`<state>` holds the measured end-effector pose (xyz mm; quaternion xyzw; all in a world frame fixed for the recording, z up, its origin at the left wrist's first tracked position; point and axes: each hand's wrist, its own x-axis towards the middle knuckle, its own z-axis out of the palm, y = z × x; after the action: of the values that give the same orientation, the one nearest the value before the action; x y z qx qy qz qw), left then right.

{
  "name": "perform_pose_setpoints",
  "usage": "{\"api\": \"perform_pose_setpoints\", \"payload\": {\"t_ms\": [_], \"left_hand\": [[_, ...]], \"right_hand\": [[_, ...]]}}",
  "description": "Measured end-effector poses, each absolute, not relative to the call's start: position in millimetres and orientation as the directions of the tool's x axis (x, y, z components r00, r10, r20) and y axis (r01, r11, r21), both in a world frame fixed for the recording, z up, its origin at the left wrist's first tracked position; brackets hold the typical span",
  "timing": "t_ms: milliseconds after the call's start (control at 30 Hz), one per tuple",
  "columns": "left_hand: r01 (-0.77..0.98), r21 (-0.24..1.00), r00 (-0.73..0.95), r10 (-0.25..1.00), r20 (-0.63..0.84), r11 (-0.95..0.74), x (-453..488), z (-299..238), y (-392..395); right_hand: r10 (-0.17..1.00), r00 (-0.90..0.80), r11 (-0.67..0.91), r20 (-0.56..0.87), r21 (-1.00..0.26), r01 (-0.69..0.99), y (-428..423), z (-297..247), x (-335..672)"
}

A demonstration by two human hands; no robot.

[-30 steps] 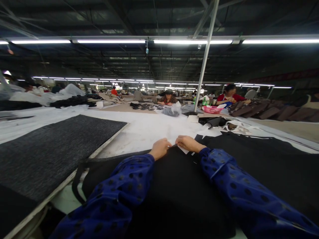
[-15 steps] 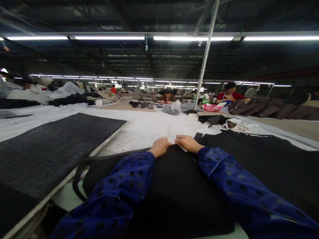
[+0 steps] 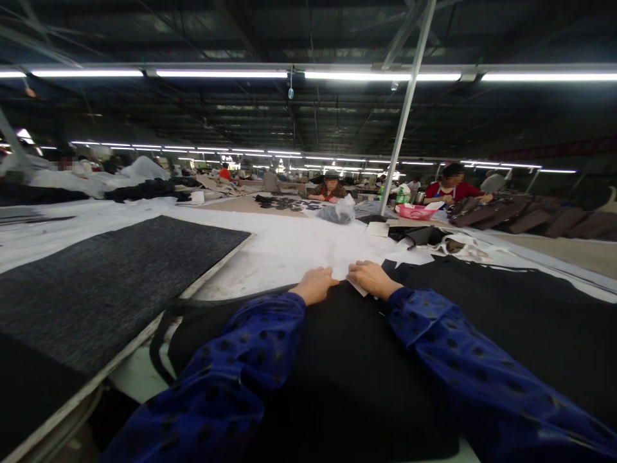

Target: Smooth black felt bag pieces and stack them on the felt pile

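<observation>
A large piece of black fabric (image 3: pixel 357 360) lies before me on the table, with a narrow black strip looping out at its left side. At its far edge my left hand (image 3: pixel 315 285) is closed, fingers pinching the cloth. My right hand (image 3: pixel 372 279) is closed on the same edge, a short way to the right. From beneath the right fingers a small pale slip (image 3: pixel 357 287) sticks out; whether it is pinched too is hard to see. Blue dotted sleeves cover both forearms.
A dark grey felt-like panel (image 3: pixel 120 276) lies on a pale-edged board at left. More black cloth (image 3: pixel 511 308) spreads to the right. Beyond are a pole (image 3: pixel 407 116), a pink basket (image 3: pixel 415 212), a plastic bag (image 3: pixel 340 211) and brown pieces (image 3: pixel 525 215). Several people work farther back.
The whole view has shifted slightly, so things sit a little more to the right. My hands stay at the fabric's far edge, with a slightly wider gap between the fingertips.
</observation>
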<state>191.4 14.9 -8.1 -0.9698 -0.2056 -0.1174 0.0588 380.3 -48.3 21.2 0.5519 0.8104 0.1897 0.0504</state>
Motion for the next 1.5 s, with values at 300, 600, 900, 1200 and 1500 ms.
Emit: {"api": "perform_pose_setpoints", "payload": {"t_ms": [300, 600, 900, 1200, 1500], "left_hand": [[0.426, -0.028, 0.874, 0.403, 0.272, -0.904, 193.2, -8.0, 12.1], [0.561, 0.172, 0.79, 0.586, 0.178, -0.809, 133.9, 5.3, 26.9], [0.477, 0.062, 0.842, 0.476, 0.254, -0.877, 110.3, 6.6, 13.4], [0.501, 0.027, 0.837, 0.492, 0.242, -0.865, 89.8, 7.1, 7.8], [0.515, 0.026, 0.829, 0.505, 0.239, -0.857, 65.9, 10.0, 4.1]], "right_hand": [[0.873, -0.46, 0.465, 0.162, 0.009, 0.885, -49.2, 21.7, 365.9], [0.908, -0.4, 0.403, 0.127, -0.005, 0.915, -48.8, 18.7, 365.5], [0.898, -0.426, 0.44, -0.111, 0.198, 0.876, -51.9, 30.6, 345.4], [0.898, -0.412, 0.441, -0.157, 0.332, 0.834, -51.6, 40.7, 314.1], [0.852, -0.486, 0.523, -0.196, 0.271, 0.808, -48.9, 36.7, 294.5]]}}
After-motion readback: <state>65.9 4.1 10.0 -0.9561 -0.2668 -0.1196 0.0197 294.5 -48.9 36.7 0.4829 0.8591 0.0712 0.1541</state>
